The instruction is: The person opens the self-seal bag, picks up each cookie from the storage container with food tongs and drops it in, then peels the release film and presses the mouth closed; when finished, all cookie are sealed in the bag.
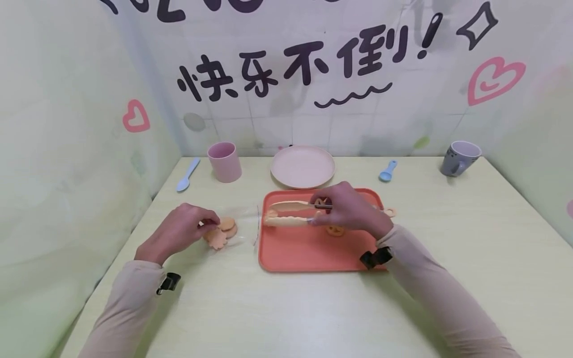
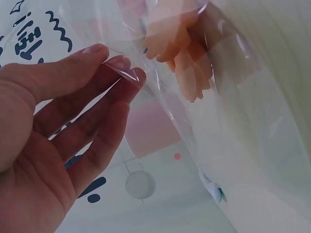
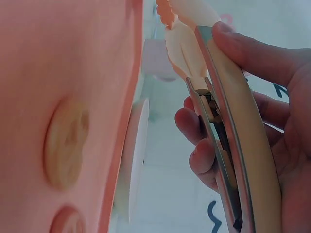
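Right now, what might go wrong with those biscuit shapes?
The left hand pinches the thin clear plastic bag in its fingertips; it might slip, spilling the biscuit shapes inside. The right hand holds tongs over the orange-red tray, so they could bump the round piece lying there.

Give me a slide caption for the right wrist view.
Right hand holding tongs near a red tray with two round pieces in view.

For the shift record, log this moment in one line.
left hand pinches bag | right hand grips tongs over tray | cookies in bag, more on tray
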`<state>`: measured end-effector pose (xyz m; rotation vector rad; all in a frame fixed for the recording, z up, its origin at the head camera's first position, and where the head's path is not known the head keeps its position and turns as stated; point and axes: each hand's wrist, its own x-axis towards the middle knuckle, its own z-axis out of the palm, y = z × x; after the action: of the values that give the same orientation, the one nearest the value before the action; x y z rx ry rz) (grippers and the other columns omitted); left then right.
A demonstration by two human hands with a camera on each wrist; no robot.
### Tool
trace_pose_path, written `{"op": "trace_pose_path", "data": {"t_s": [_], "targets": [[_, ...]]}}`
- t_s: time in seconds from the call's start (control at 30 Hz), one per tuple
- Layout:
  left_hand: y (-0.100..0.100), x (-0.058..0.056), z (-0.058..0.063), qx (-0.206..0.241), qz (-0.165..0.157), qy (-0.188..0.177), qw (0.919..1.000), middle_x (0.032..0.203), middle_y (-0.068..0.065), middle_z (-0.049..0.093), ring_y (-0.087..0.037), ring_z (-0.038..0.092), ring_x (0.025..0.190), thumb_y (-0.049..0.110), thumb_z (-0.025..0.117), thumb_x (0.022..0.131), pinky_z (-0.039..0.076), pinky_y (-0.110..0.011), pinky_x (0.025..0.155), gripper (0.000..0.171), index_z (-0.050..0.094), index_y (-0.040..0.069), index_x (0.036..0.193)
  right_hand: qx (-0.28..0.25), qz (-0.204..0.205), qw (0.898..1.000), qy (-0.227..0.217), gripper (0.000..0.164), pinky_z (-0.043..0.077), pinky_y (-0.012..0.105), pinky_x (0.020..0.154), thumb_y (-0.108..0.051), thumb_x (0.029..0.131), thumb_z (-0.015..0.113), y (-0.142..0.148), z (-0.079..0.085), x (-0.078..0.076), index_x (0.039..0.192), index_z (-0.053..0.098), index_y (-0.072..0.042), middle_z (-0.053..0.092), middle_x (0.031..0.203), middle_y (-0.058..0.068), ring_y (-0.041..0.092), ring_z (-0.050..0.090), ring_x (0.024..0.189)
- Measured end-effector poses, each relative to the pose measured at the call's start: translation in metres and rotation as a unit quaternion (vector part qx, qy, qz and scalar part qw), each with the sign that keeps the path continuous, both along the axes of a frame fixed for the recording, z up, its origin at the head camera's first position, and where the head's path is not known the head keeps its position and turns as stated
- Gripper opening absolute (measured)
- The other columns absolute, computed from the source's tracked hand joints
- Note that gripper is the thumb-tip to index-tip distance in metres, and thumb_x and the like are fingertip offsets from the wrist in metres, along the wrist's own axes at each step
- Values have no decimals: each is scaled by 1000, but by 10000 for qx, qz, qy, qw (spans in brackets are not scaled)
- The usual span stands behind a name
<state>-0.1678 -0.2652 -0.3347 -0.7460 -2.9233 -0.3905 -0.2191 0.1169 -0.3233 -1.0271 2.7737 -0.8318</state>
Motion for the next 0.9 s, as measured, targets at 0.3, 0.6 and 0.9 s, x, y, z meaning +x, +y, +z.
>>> {"op": "trace_pose_path", "data": {"t_s": [0.3, 0.6, 0.9], "targets": [[-1, 3, 2, -66, 180, -10, 9998, 88, -1, 78, -12, 70, 76, 4, 80, 83, 61, -36, 72, 14, 79, 9, 96, -350, 164, 9986, -358, 36, 53, 29, 72, -35, 78, 87, -41, -13, -3, 103, 76, -11, 69, 86, -4, 15, 61, 78], [-3, 3, 3, -18, 389, 211, 9990, 87, -1, 78, -13, 71, 76, 8, 80, 84, 60, -36, 69, 12, 79, 10, 96, -547, -48, 9971, -522, 35, 49, 28, 66, -35, 74, 89, -66, -30, -7, 98, 77, -13, 67, 78, -5, 13, 58, 73], [-4, 5, 7, 71, 432, 355, 9984, 84, 0, 78, -15, 72, 75, 5, 78, 83, 58, -35, 67, 11, 79, 12, 92, -670, -257, 9931, -927, 29, 46, 24, 60, -36, 76, 87, -82, -31, -5, 94, 76, -16, 66, 75, -4, 11, 56, 69]]}}
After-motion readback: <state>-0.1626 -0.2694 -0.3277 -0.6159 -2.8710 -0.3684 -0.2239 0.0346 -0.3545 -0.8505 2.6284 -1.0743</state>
